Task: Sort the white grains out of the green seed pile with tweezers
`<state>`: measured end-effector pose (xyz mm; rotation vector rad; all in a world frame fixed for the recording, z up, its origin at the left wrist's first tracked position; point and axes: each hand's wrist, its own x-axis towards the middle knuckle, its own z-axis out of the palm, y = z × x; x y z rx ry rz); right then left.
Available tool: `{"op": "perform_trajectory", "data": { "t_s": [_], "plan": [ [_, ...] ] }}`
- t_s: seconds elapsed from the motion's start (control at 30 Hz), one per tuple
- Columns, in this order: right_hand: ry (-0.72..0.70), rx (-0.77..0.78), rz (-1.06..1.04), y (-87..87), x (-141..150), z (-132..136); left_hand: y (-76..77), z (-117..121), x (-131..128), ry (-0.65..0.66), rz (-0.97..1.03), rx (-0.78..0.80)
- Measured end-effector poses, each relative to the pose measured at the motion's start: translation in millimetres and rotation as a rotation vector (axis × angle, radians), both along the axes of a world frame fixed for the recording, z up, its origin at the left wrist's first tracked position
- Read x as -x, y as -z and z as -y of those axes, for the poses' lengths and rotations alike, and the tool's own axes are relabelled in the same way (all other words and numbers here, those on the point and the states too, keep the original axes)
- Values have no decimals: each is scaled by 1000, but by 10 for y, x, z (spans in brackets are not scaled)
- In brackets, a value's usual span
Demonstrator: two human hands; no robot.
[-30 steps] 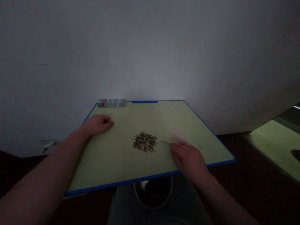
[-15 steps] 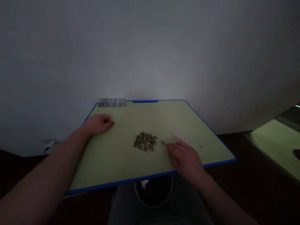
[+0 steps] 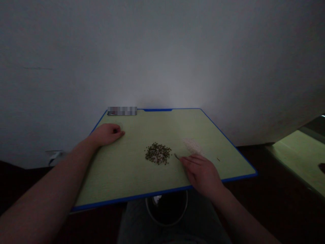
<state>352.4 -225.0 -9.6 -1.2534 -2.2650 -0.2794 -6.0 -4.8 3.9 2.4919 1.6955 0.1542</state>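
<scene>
My right hand [image 3: 201,173] is closed around a thin pointed tool that looks like tweezers [image 3: 177,156]; only its tip shows past my fingers. The tip is just right of a loose pile of small brown-green seeds [image 3: 157,154] with paler grains among them. Just beyond my right fingers lies a spread of white grains [image 3: 192,145], like rice. My left hand [image 3: 106,134] rests on the left side of the table with fingers curled in and thumb forward; no object shows in it.
The pale green table [image 3: 122,176] has a blue edge and stands against a grey wall. A small brown sliver [image 3: 218,159] lies at the right. A blurred-out item [image 3: 122,111] is at the far left corner. Below the front edge, a round dark container [image 3: 166,208] sits at my lap.
The view has shifted very slightly. A dark speck by the tool's tip no longer shows there. Both hands stay almost where they were.
</scene>
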Motion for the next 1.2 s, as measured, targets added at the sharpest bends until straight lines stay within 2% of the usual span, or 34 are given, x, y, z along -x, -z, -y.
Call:
{"op": "perform_trajectory", "data": {
  "t_s": [0.37,0.57,0.73,0.8,0.97,1.2],
  "plan": [
    [-11,16,89,23,68,-19,-1,1,-4,3,1,-5],
    [170,31,158,22,125,-81,-24,39,-10,6,2,-4],
    [291,104,159,-60,56,-111,-28,39,-4,-2,-1,-3],
    [254,113,99,-87,25,-85,-30,36,-4,2,-6,-9],
    [40,107,-23,-83,4,-26,-53,60,-20,-2,-8,-9],
    [-63,85,-24,-85,36,-32,-66,63,-40,1,-27,-17]
  ]
}}
